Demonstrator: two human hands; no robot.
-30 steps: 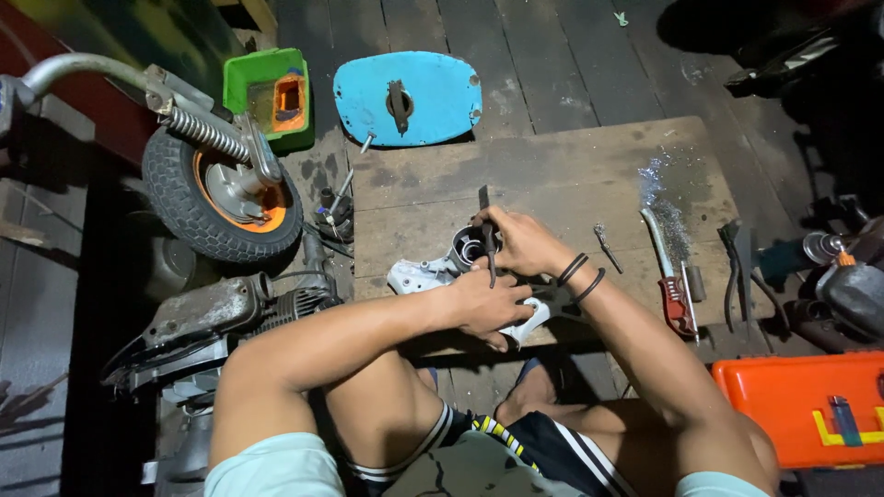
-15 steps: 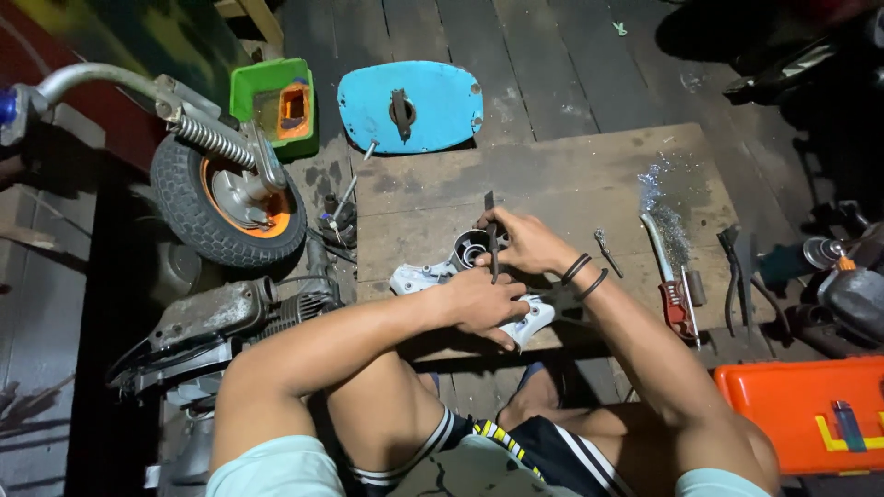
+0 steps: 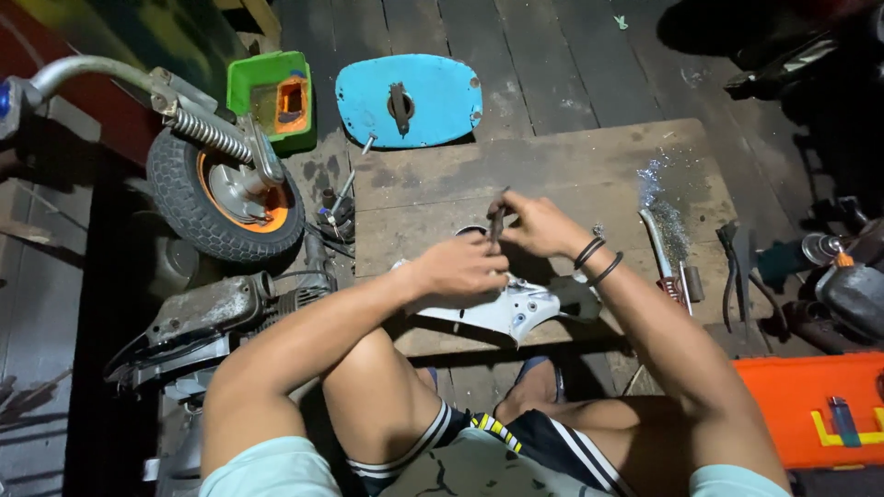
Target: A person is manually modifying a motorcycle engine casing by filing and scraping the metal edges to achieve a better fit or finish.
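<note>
My left hand [image 3: 460,267] rests on top of a white metal engine cover [image 3: 509,311] that lies on a wooden board [image 3: 552,175], and presses it down. My right hand [image 3: 537,224] holds a thin dark tool [image 3: 497,216] upright just above the cover's round opening, fingers closed around its shaft. Black bands circle my right wrist. Both hands meet over the part, and the tool's tip is hidden behind my left hand.
A blue oval cover [image 3: 410,99] and a green tray [image 3: 273,99] lie beyond the board. A small wheel with an orange rim [image 3: 224,198] and an engine [image 3: 207,317] sit left. Hand tools [image 3: 668,262] lie right, near an orange case [image 3: 810,405].
My hands have stayed on the white cover. The right hand with the tool has shifted slightly. The camera view has tilted a little.
</note>
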